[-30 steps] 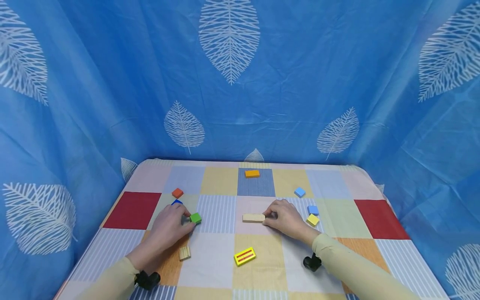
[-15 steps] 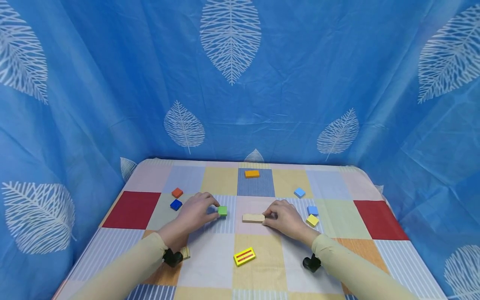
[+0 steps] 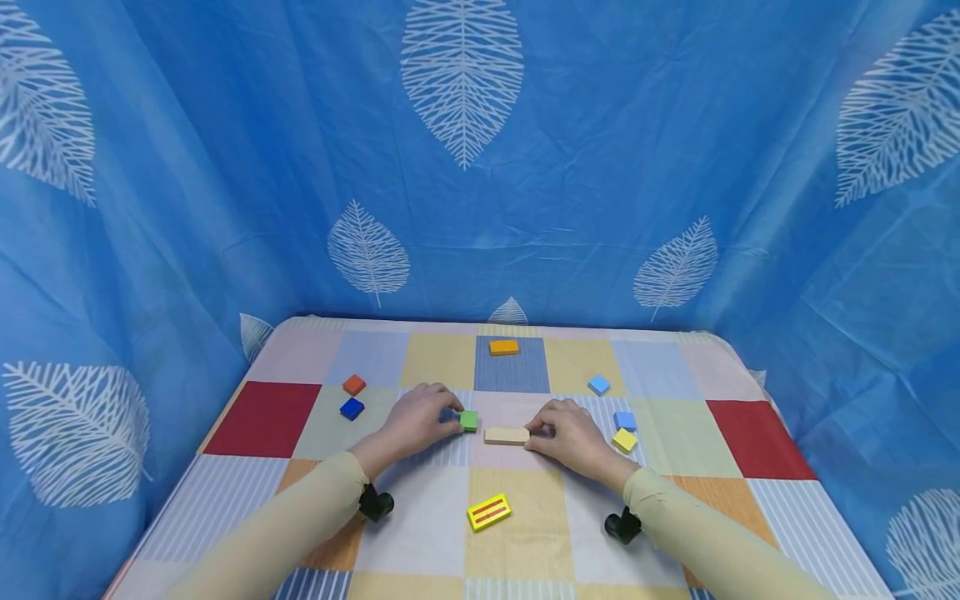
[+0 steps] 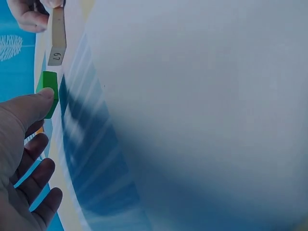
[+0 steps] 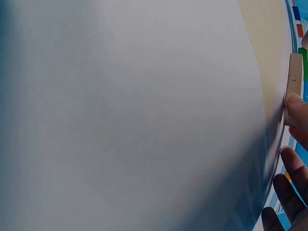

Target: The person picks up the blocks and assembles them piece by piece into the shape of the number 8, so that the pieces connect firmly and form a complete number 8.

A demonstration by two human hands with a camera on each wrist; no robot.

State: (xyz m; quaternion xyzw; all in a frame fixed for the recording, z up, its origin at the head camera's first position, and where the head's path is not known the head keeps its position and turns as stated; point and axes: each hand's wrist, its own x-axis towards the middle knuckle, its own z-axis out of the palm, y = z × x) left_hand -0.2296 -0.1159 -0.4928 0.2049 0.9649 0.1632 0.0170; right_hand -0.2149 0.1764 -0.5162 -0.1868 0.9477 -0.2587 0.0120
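My left hand (image 3: 423, 422) pinches a small green block (image 3: 469, 421) between thumb and fingers, a little left of centre. Just right of it lies a long plain wooden block (image 3: 504, 436), whose right end my right hand (image 3: 572, 437) pinches. A narrow gap separates the two blocks in the head view. In the left wrist view, the thumb presses the face of the green block (image 4: 50, 79), and the wooden block (image 4: 57, 33) shows a printed number on its near end. The right wrist view has the wooden block (image 5: 294, 77) at its right edge, under the thumb.
A red block (image 3: 354, 384) and a dark blue block (image 3: 352, 408) lie at the left. Light blue blocks (image 3: 625, 421) and a yellow block (image 3: 625, 440) sit beyond the right hand. An orange block (image 3: 504, 347) lies at the back, a yellow-and-red striped block (image 3: 489, 512) in front.
My left hand has carried the green block rightward, close to the wooden block's left end. The dark blue block came into full view; a ribbed wooden block is now covered by the left arm. The right hand stays put.
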